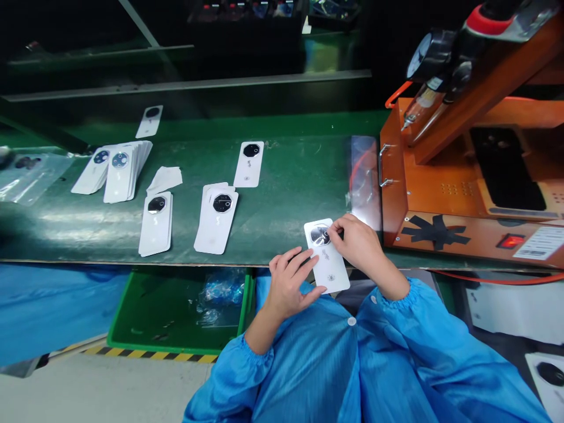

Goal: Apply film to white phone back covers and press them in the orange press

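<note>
A white phone back panel (331,265) with a round dark camera area lies at the table's front edge, its lower end jutting over toward my body. My left hand (287,284) is open, fingers spread, with fingertips and thumb touching the panel's left side. At the panel's upper right, my right hand (359,245) is closed in a pinch against the rim of the camera area. What the pinch holds, if anything, is too small to make out. A glossy reflection crosses the camera area. Left of my hands lies a small stack of similar panels (214,226).
More panels (155,226), a single panel (249,165) and fanned stacks (120,176) lie on the green table. An orange machine (396,200) with a gauge stands right. Below the edge is a green bin (150,305) holding clear film scraps. A blue sleeve (53,305) shows left.
</note>
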`<state>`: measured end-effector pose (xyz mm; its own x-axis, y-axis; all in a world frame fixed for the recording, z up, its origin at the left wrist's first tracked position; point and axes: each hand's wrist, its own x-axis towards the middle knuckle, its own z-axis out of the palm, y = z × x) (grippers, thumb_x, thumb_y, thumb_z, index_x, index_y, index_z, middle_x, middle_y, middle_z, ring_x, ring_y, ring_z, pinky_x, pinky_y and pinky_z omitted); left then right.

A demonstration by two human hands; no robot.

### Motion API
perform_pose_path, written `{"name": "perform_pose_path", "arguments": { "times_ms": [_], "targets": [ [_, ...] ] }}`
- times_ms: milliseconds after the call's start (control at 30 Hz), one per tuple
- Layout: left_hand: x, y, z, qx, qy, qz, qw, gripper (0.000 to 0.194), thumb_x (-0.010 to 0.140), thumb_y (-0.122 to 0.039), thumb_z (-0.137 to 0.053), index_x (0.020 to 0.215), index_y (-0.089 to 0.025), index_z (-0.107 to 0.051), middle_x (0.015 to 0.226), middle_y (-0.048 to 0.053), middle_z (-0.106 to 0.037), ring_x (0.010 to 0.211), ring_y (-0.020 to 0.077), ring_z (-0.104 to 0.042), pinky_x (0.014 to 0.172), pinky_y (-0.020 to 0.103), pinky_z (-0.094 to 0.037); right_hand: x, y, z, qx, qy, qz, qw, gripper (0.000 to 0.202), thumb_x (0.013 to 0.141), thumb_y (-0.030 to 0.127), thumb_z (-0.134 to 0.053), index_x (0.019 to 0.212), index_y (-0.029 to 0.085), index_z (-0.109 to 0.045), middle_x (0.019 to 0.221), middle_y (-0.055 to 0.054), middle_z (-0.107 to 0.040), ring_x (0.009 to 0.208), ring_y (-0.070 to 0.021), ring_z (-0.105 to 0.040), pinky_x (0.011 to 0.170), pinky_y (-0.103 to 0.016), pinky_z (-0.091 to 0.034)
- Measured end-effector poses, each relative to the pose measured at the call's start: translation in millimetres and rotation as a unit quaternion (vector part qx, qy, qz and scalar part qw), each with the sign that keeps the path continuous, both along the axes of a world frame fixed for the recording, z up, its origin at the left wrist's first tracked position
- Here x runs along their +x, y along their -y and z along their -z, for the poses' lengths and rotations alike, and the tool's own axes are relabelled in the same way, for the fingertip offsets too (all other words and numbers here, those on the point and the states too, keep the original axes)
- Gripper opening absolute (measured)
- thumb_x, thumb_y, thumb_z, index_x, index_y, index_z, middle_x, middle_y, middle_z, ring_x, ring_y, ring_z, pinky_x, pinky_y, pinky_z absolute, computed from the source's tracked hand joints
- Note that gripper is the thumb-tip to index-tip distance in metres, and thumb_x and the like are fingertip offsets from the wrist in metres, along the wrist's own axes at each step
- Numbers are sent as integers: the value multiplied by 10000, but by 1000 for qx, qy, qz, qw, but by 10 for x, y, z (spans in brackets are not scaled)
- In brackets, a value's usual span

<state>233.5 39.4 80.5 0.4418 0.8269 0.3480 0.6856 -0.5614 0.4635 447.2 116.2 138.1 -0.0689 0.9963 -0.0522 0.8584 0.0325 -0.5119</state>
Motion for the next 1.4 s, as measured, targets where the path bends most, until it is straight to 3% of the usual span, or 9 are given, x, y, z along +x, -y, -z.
{"name": "perform_pose_path", "arguments": {
  "times_ms": [300, 467, 600, 733, 833, 933, 1100, 1233, 1400],
  "targets": [
    [-1, 6, -15, 7, 1, -2, 1000, 631, 830, -541, -729, 1380, -256, -609, 1401, 122, -645, 1332, 360, -513, 1040, 481, -300, 175, 266, -63, 81, -13, -13, 997, 197, 987, 315, -520, 1058, 197, -660, 1022, -106, -651, 982, -259, -629, 829, -378, -488],
    [14, 0, -30, 11, -2, -2, 1000, 618, 833, -527, -732, 1361, -230, -614, 1383, 127, -654, 1326, 354, -512, 1032, 482, -314, 332, 768, -77, 60, -4, -184, 981, 368, 969, 376, -598, 1295, 206, -584, 1271, -143, -636, 1140, -303, -603, 935, -459, -480],
    [22, 2, -64, -2, -7, -11, 1000, 580, 840, -505, -719, 1343, -231, -627, 1376, 123, -654, 1316, 348, -512, 1049, 489, -328, 333, 1041, 174, 91, 16, -235, 968, 515, 937, 355, -670, 1408, 199, -529, 1474, -170, -530, 1340, -345, -495, 1016, -526, -450],
    [-8, -14, -226, -56, 38, 9, 998, 376, 890, -406, -663, 1225, -238, -693, 1296, 100, -682, 1249, 316, -565, 1042, 470, -395, 265, 1144, 365, 208, 64, -211, 953, 336, 990, 239, -576, 1320, 183, -609, 1378, -162, -622, 1301, -318, -544, 969, -505, -499],
    [55, -236, -479, -126, 127, -24, 984, 219, 971, -339, -566, 1089, -242, -722, 1138, 66, -713, 1079, 236, -650, 952, 379, -479, 375, 1192, 214, 304, 95, -212, 924, 288, 1006, 205, -511, 1250, 185, -663, 1293, -123, -685, 1233, -268, -599, 949, -438, -533],
    [423, -646, -869, -196, 194, -29, 961, 238, 971, -394, -575, 1074, -227, -711, 1030, 49, -721, 942, 199, -674, 861, 321, -503, 702, 1370, -89, 388, 104, -182, 898, 302, 1003, 186, -479, 1216, 173, -693, 1242, -89, -720, 1213, -239, -627, 957, -394, -547],
    [1627, -1235, -1552, -356, 275, 133, 883, 369, 901, -428, -625, 1152, -163, -677, 933, 63, -741, 756, 150, -648, 621, 243, -466, 1427, 1861, -436, 458, 154, -65, 873, 300, 992, 137, -481, 1191, 115, -704, 1241, -159, -718, 1292, -278, -609, 939, -394, -552],
    [2391, -1349, -1740, -433, 313, 171, 828, 425, 883, -406, -625, 1216, -143, -639, 1010, 97, -739, 746, 141, -634, 521, 211, -400, 1777, 2082, -525, 479, 228, 49, 846, 278, 974, 99, -534, 1194, 108, -705, 1287, -193, -690, 1276, -297, -623, 961, -396, -530],
    [2427, -941, -1596, -246, 221, 182, 926, 243, 959, -375, -572, 1070, -187, -680, 911, 45, -692, 777, 144, -622, 679, 261, -481, 1794, 2205, -493, 484, 258, 73, 833, 275, 955, 69, -563, 1182, 101, -714, 1261, -165, -710, 1266, -287, -630, 974, -380, -534]
  ]
}}
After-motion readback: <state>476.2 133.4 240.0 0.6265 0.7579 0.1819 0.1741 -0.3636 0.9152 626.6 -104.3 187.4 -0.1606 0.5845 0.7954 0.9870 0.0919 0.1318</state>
